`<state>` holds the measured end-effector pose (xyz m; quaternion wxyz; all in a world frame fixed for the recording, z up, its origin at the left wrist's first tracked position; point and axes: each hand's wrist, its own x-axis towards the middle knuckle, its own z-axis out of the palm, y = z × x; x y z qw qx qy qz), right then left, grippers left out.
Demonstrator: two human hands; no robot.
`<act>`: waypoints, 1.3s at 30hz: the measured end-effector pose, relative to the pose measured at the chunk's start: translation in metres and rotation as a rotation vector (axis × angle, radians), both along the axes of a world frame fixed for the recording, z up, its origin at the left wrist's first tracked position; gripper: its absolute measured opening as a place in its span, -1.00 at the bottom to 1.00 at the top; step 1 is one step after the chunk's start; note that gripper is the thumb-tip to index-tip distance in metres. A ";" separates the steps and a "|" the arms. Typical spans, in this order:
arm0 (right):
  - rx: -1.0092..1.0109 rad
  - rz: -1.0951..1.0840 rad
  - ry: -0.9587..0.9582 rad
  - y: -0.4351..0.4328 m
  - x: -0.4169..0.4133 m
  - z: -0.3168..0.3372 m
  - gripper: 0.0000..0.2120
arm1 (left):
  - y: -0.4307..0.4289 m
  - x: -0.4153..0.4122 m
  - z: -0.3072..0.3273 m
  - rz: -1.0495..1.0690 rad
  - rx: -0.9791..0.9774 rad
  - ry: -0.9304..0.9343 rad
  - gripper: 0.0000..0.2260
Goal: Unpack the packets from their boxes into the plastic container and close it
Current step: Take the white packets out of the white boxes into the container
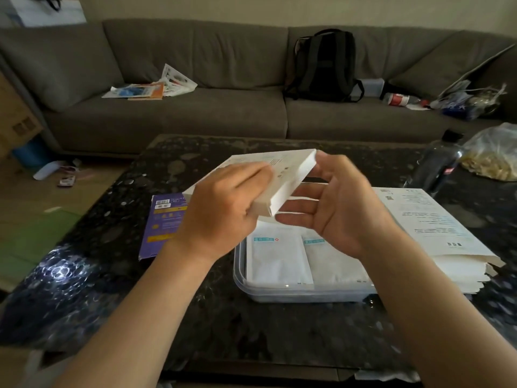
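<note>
My left hand (223,208) grips a flat white box (288,177) and holds it tilted above the table. My right hand (333,208) is beside the box's right edge, fingers straight and spread, thumb near the top corner; it curls round nothing. Below both hands sits a clear plastic container (279,295) without a lid, with two white packets (277,261) lying side by side inside. A white opened box with printed text (436,236) lies right of the container. A purple box (165,222) lies flat to the left.
The dark speckled table (251,331) carries a dark plastic bottle (439,163) and a clear bag of yellowish food (492,155) at the back right. Behind it stands a grey sofa (195,107) with a black backpack (324,65), papers and litter.
</note>
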<state>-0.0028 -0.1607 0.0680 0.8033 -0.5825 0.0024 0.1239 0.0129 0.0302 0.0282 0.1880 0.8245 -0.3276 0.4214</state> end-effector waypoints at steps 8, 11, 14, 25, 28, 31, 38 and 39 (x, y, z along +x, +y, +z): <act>-0.138 -0.053 -0.024 -0.012 0.012 -0.019 -0.76 | -0.007 0.000 -0.014 -0.011 0.211 0.207 -0.38; -0.311 -0.015 -0.067 -0.024 0.016 -0.022 -0.78 | -0.004 -0.003 -0.013 0.062 0.347 0.431 -0.05; -0.407 0.103 -0.090 -0.033 0.017 -0.025 -0.74 | -0.001 -0.002 -0.011 0.190 0.452 0.623 0.21; -1.059 -0.089 -0.343 0.003 0.020 -0.043 -0.24 | -0.008 -0.007 -0.014 0.356 0.440 0.457 0.23; -1.016 -0.117 -0.335 0.002 0.023 -0.049 -0.27 | -0.009 -0.008 -0.013 0.376 0.450 0.453 0.22; -0.941 -0.115 -0.301 -0.001 0.026 -0.047 -0.39 | -0.008 -0.008 -0.013 0.383 0.448 0.462 0.22; -1.120 -0.297 -0.407 0.005 0.020 -0.051 -0.37 | -0.013 -0.010 -0.012 0.443 0.456 0.481 0.20; -1.184 -0.353 -0.477 0.008 0.017 -0.053 -0.43 | -0.014 -0.010 -0.011 0.460 0.455 0.485 0.20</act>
